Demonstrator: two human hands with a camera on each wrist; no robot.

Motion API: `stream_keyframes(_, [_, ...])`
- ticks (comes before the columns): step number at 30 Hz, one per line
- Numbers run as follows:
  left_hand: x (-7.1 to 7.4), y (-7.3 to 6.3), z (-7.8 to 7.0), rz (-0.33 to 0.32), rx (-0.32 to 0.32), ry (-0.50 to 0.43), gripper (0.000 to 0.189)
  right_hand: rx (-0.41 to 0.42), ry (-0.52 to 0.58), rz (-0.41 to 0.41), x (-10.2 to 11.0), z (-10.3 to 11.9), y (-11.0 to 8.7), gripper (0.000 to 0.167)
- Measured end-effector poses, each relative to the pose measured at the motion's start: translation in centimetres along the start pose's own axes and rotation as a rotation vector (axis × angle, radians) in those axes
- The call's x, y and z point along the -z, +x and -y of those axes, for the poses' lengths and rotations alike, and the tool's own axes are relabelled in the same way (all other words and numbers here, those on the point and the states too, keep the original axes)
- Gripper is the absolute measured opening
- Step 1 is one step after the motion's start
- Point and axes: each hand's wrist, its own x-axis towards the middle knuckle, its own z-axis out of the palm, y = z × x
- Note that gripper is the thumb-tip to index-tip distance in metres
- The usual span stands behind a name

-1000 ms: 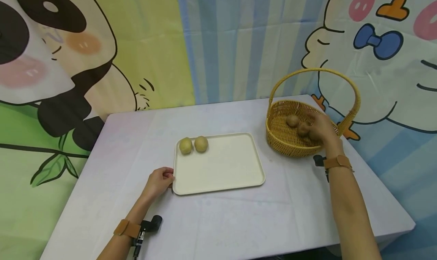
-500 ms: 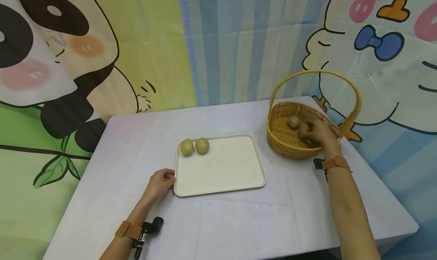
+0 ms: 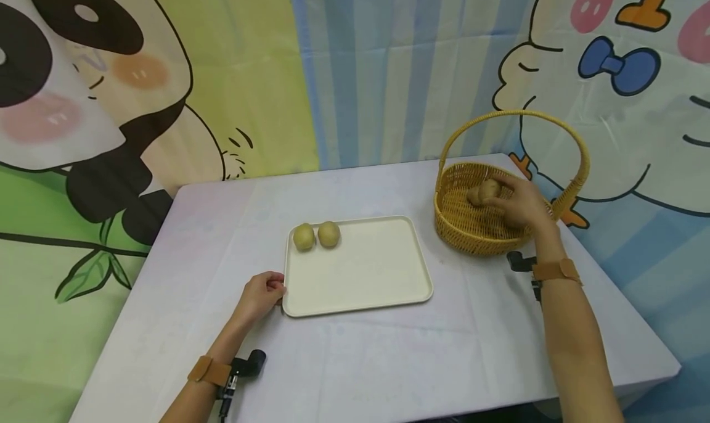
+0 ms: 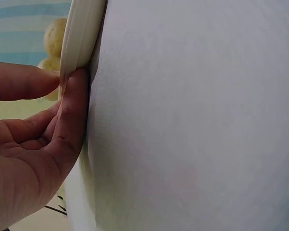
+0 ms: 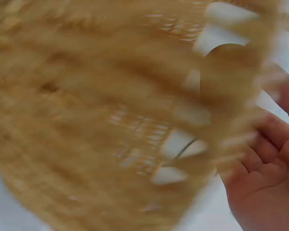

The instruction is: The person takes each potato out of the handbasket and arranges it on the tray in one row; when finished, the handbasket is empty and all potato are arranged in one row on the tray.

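In the head view my right hand (image 3: 524,204) reaches over the near right rim of a wicker basket (image 3: 460,235) and grips a round brownish potato (image 3: 490,190) between thumb and fingers. Another potato (image 3: 473,197) shows partly behind it in the basket. My left hand (image 3: 261,296) pinches the left edge of a cream rectangular tray (image 3: 366,272); the left wrist view has the thumb on top of the rim (image 4: 79,43) and a finger beneath. Two yellowish potatoes sit side by side at the tray's far left corner, one (image 3: 303,237) left of the other (image 3: 328,234). Blurred wicker hides much of the right wrist view.
A tall arched handle (image 3: 513,113) rises over the basket, which stands near the right edge of the white-covered table (image 3: 344,367). Behind the table hangs a cartoon-printed cloth (image 3: 366,71). Each wrist wears a brown strap with a small black camera.
My right hand has taken hold of a potato in the basket and raised it slightly, toward the far side. The left hand and the tray stay where they were.
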Motion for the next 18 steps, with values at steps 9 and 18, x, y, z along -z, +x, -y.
stream_keyframes(9, [0.0, 0.0, 0.1, 0.001, -0.002, 0.0, 0.029, 0.192, 0.119, -0.056, 0.2, 5.3, -1.0, 0.067])
stream_keyframes(18, [-0.1, 0.1, 0.2, 0.007, 0.016, -0.021, 0.03, 0.319, 0.189, -0.003, -3.0, 9.8, 0.1, 0.065])
